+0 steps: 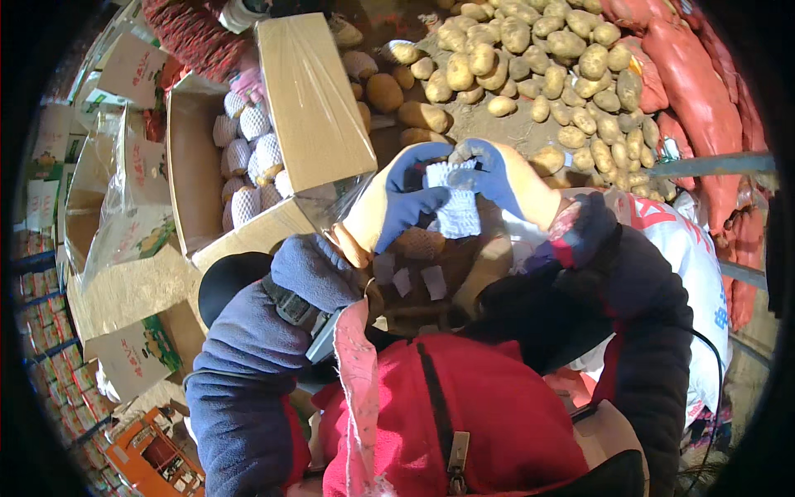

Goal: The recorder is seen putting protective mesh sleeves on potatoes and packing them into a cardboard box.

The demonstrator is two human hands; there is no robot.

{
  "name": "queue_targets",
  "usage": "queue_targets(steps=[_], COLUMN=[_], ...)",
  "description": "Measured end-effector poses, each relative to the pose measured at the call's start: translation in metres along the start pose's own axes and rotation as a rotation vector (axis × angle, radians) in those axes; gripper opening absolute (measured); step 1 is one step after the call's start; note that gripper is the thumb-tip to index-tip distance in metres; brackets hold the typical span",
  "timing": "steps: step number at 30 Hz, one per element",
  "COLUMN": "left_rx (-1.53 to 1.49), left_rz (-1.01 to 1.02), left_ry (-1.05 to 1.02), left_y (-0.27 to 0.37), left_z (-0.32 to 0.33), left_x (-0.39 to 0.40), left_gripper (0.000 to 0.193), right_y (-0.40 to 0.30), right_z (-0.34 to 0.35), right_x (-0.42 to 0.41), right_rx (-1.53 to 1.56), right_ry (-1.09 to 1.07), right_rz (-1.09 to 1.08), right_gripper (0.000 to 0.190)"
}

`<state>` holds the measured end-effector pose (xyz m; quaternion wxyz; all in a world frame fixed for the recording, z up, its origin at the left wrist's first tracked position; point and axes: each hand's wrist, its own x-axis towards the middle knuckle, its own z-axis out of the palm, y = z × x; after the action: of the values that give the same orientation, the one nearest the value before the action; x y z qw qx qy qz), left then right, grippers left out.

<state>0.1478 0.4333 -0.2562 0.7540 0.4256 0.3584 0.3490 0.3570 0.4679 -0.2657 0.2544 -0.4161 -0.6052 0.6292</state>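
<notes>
Both of my hands wear blue-palmed, cream-backed work gloves and meet in front of my chest. Between them hangs a white foam net sleeve [458,211], its upper edge pinched by my right hand [490,174]. My left hand [407,199] has its fingers curved at the sleeve's left side; whether they grip it cannot be told. Just below lies a potato in a foam net [420,243], partly behind my left glove. To the left, an open cardboard box [199,168] holds several net-wrapped potatoes [254,122].
Loose potatoes [515,34] are heaped on the ground ahead. Red sacks [692,105] and a metal bar [714,165] stand at the right, near a white sack [702,292]. Another person's patterned sleeve [192,37] reaches in behind the box. More cartons [133,354] are at the left.
</notes>
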Motion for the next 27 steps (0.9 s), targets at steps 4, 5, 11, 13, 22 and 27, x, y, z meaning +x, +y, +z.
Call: queue_targets(steps=[4,5,11,13,22,27], left_rx=[0.113,0.116,0.104,0.002,0.032,-0.154], left_rz=[-0.193,-0.474,-0.135,-0.380,-0.237,-0.307], left_ry=[-0.019,-0.018,0.137,0.104,0.190,0.359], left_y=[-0.012,0.004,0.002,0.017,0.018,-0.015], left_z=[-0.014,0.003,-0.007,-0.017,-0.025,-0.046], left_x=[0.002,0.004,0.006,0.008,0.032,0.011], left_gripper=[0.027,0.026,0.020,0.023,0.025,0.032], right_y=[0.003,0.012,0.070,0.123,0.258,0.247], right_z=[-0.004,-0.015,-0.042,-0.079,-0.208,-0.199], right_x=[-0.002,-0.009,0.039,0.062,0.167,0.191], right_rx=[0.114,0.247,-0.113,0.153,-1.809,-1.588], right_ry=[0.005,0.009,-0.083,-0.041,0.320,0.110], right_rz=[-0.131,-0.084,-0.205,0.259,0.242,0.625], right_gripper=[0.017,0.016,0.011,0.018,0.048,0.057])
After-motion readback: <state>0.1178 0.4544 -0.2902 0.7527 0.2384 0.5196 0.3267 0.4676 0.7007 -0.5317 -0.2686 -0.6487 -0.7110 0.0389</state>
